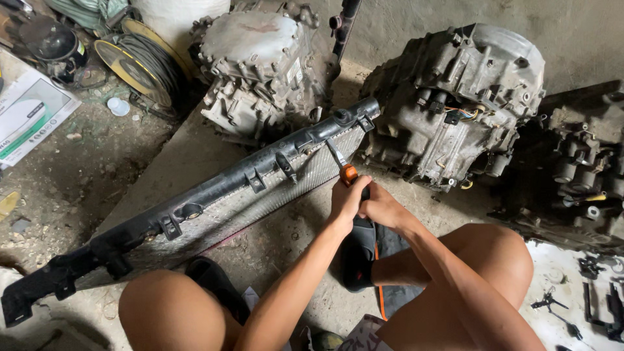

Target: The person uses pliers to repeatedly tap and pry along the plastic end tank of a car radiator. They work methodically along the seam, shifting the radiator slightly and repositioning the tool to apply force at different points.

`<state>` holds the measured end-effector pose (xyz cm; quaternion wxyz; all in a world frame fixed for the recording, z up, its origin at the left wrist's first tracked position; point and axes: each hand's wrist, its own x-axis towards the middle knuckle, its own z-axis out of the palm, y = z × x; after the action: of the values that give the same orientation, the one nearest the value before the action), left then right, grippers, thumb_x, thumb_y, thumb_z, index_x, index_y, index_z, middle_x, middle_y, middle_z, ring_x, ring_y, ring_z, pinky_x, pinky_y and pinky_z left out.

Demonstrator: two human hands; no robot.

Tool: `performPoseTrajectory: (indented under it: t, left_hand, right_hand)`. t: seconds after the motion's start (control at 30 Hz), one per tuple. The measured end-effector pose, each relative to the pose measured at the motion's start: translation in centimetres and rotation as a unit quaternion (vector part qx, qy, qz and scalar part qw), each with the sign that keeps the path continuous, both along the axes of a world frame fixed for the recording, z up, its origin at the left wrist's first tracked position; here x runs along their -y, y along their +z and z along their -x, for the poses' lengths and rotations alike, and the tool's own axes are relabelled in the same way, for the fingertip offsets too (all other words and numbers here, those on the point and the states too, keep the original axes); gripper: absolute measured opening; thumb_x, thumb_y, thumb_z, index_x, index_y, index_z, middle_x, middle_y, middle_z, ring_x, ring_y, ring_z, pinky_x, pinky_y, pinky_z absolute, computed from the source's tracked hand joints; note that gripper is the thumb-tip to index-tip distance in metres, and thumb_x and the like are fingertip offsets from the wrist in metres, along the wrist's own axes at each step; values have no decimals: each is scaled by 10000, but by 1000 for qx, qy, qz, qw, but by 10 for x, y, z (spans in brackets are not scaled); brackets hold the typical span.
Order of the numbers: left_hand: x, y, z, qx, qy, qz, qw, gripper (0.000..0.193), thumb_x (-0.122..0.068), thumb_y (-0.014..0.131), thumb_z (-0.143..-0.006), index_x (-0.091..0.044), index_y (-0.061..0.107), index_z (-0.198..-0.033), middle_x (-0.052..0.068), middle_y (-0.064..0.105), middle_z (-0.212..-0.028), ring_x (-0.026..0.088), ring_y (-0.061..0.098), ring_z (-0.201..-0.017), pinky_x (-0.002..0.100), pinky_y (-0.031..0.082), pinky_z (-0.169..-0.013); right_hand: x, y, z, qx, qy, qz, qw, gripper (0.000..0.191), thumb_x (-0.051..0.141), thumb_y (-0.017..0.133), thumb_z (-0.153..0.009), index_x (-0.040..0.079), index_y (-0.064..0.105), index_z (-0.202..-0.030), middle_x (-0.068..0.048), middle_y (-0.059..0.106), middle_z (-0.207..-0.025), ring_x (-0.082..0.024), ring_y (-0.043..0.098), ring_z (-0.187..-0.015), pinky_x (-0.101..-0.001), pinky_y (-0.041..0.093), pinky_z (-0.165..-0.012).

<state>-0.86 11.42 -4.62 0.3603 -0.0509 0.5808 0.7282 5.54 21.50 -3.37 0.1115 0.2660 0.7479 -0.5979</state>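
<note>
A long car radiator (pixel 227 214) with a black plastic top tank and grey metal fins lies tilted across the dirt floor in front of my knees. A screwdriver with an orange handle (pixel 349 173) has its blade against the radiator's edge just below the tank, near its right end. My left hand (pixel 346 200) is wrapped around the handle. Pressed against it from the right, my right hand (pixel 381 209) grips the same tool lower down.
Two grimy metal gearbox housings (pixel 266 65) (pixel 455 97) stand behind the radiator, with more engine parts (pixel 578 169) at the right. A yellow cable reel (pixel 146 65) and a cardboard box (pixel 29 114) lie at the left. Small tools (pixel 598 305) rest on a white sheet at the lower right.
</note>
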Motion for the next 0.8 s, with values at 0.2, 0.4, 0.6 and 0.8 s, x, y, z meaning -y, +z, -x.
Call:
performPoseTrajectory:
  t: [0.2, 0.4, 0.6, 0.8]
  left_hand:
    - [-2, -4, -1, -10, 4, 11, 1000, 340, -277, 782, -766, -26, 625, -933, 33, 555, -756, 129, 514, -627, 309, 417, -508]
    - [-10, -10, -6, 23, 39, -44, 998, 272, -142, 770, -723, -5, 590, -874, 37, 535, -730, 137, 503, -570, 354, 389, -452]
    - [-22, -8, -6, 80, 80, -41, 993, 251, -123, 735, -720, -13, 595, -897, 57, 572, -744, 159, 551, -601, 374, 444, -466]
    - [-25, -3, -9, 68, 78, -11, 995, 257, -132, 721, -719, -72, 579, -925, 47, 552, -730, 193, 510, -589, 378, 381, -477]
  right_hand:
    - [-6, -9, -9, 7, -26, 115, 993, 633, 40, 671, -668, 34, 506, -1279, -99, 663, -949, -144, 620, -831, -259, 510, -697]
    - [-4, -19, -6, -31, 3, 109, 994, 386, 36, 629, -703, -156, 594, -1036, -177, 611, -807, -235, 584, -717, -344, 475, -622]
    - [-9, -9, -2, 36, 36, -16, 999, 307, 33, 604, -666, -77, 642, -950, -140, 654, -748, -205, 601, -656, -357, 482, -573]
    - [-12, -9, -6, -25, 23, 57, 998, 434, -29, 610, -623, -79, 625, -1053, -144, 648, -835, -214, 618, -722, -346, 515, -597]
